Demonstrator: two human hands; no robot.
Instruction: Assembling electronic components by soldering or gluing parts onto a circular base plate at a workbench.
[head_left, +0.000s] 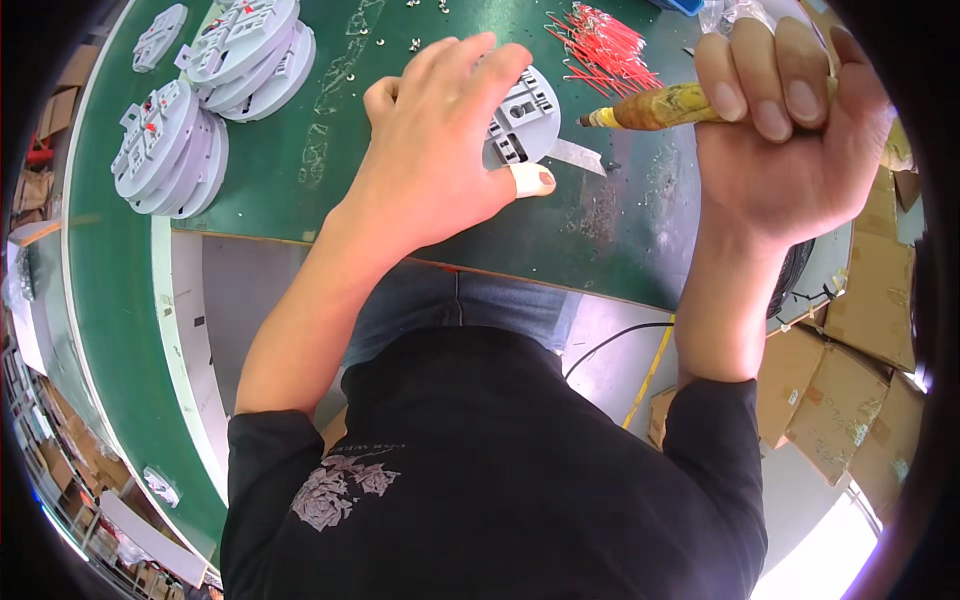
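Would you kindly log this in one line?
left hand: over grey disc; right hand: holding yellow-brown tool; red wires: on green table

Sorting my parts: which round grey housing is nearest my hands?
The housing partly covered by your left hand; the other grey housings lie farther left.

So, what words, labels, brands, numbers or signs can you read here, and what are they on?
None can be quoted.
Black shirt: faint lettering above the flower print, too small to read.
Cardboard box at the right: dark marks, too blurred to read.
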